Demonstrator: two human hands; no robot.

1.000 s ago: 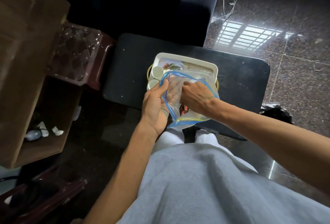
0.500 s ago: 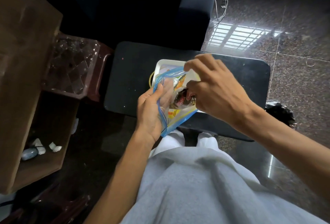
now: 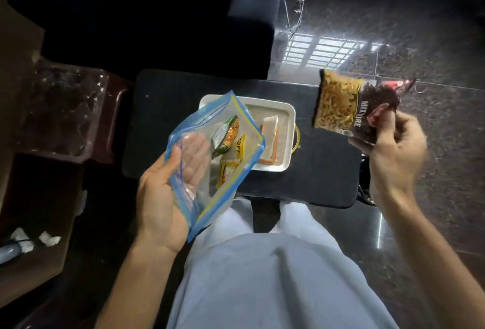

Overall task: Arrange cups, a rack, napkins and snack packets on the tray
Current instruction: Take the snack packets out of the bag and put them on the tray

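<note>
Right hand (image 3: 393, 150) pinches the snack packet (image 3: 338, 108) aloft; left hand (image 3: 160, 197) pinches the zip bag (image 3: 223, 171).

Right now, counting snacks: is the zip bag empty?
Not empty: green and yellow packets show through the zip bag in the left hand; right hand holds the mixture packet.

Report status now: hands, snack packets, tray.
Left hand holds zip bag, packets inside. Right hand grips Mixture packet, right of tray. Bag hides tray's left side.
</note>
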